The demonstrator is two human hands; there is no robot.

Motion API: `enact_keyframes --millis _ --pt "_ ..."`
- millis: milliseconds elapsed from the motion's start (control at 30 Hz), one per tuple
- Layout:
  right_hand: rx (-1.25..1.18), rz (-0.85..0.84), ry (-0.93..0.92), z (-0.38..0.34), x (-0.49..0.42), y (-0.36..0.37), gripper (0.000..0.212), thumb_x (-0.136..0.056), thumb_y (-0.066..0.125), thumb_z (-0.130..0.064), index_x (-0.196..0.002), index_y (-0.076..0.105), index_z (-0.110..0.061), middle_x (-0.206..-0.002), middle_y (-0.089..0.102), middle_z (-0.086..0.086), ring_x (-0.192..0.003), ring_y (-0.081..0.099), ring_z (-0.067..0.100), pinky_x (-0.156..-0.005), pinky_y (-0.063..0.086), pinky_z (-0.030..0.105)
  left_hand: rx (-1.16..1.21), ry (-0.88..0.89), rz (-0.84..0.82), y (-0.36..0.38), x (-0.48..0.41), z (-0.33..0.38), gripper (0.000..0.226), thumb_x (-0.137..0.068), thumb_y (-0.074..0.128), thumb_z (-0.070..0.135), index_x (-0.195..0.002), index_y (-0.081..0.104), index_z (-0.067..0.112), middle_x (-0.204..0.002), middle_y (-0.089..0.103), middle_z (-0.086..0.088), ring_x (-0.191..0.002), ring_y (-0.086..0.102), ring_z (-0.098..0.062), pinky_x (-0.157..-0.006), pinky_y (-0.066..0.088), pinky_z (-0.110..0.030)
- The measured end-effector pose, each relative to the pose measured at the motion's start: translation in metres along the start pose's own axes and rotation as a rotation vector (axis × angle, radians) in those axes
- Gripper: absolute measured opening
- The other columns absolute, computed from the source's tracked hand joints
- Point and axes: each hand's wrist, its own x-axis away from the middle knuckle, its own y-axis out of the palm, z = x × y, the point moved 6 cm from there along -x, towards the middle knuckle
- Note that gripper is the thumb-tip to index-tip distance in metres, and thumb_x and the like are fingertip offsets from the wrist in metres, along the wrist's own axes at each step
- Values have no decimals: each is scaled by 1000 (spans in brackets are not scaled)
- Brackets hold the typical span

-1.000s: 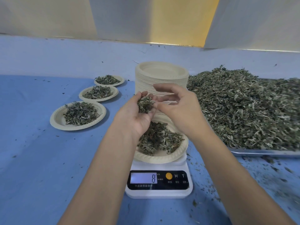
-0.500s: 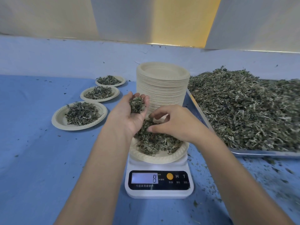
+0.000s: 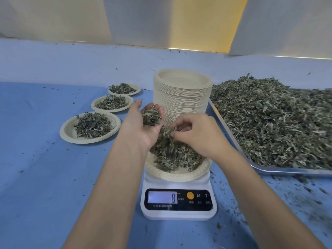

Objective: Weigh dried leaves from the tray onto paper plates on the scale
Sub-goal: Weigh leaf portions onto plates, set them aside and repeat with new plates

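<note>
One view, head camera. Two bare forearms reach forward over a white digital scale standing on a blue table cover. On the scale sits a paper plate carrying a heap of dried leaves; the display reads 8. The left hand, palm up and cupped just above the plate's far-left edge, holds a small clump of leaves in its curled fingers. The right hand, knuckles up, has its fingers curled down into the top of the heap, thumb and fingertips pinching leaves there. Directly behind the hands stands a tall stack of paper plates. To the right lies a metal tray, its near-left corner beside the scale, piled with loose dried leaves. To the left, three filled plates lie in a row running away from the camera, apart from the scale. Leaf crumbs are scattered over the cover, densest in front of the tray.
</note>
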Motion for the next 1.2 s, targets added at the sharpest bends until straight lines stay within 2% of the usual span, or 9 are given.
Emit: enact_keyframes --millis 100,200,267,367,467,600,767,1133,1200 --pt "-171 97 37 3 -2 -12 17 -76 76 -17 -73 70 -32 -66 67 -11 -61 59 -4 -64 51 17 -51 21 -8 -1 -2 3 40 -97 46 35 -81 56 0 -72 58 -14 -71 56 -23 -70 53 -28" --pt "-295 167 61 4 -2 -18 12 -76 76 -17 -78 72 -28 -75 71 -4 -75 67 9 -81 57 35 -57 14 -6 -3 -4 2 41 -98 41 36 -86 57 -1 -79 56 -15 -74 55 -24 -71 52 -29" --pt "-334 186 58 3 -2 -19 11 -76 76 -16 -80 73 -26 -76 72 -3 -77 68 12 -83 56 39 -85 0 -9 -4 -5 -1 40 -101 36 32 -88 56 0 -82 56 -15 -73 54 -22 -70 51 -30" --pt "-361 187 43 0 -2 -18 15 -75 77 -14 -75 72 -29 -70 70 -7 -72 67 8 -80 58 36 -132 -31 -9 -3 -5 -9 37 -102 33 26 -86 57 1 -93 58 -16 -83 57 -23 -79 50 -32" --pt "-371 187 24 -3 -3 -16 19 -75 76 -12 -72 71 -31 -65 68 -13 -67 64 3 -74 57 29 -222 -63 -41 2 -2 -20 31 -101 33 24 -90 55 6 -90 60 -13 -79 59 -22 -78 49 -34" --pt "-314 195 -29 -10 0 -16 23 -76 74 -13 -75 70 -35 -60 64 -23 -60 58 -7 -61 48 11 -308 -129 -145 11 2 -31 36 -97 40 38 -111 55 8 -119 62 -17 -104 62 -29 -96 47 -39" --pt "-236 219 -55 -14 2 -12 24 -77 74 -13 -78 68 -36 -60 61 -18 -59 56 -4 -58 46 11 -385 -99 -162 16 7 -37 17 -92 56 23 -87 58 6 -71 64 -11 -58 64 -16 -64 56 -27" --pt "-312 249 -4 -11 1 -10 21 -75 77 -11 -85 70 -28 -69 65 -12 -63 59 -5 -61 49 11 -266 -64 -82 10 3 -34 18 -98 46 12 -83 53 5 -88 56 -18 -89 60 -26 -88 49 -37" --pt "-329 270 19 -9 1 -12 21 -74 78 -11 -84 67 -25 -71 66 -10 -63 61 -4 -61 50 12 -273 -67 -107 13 4 -34 21 -98 47 14 -81 54 5 -85 59 -17 -85 61 -25 -88 49 -37"
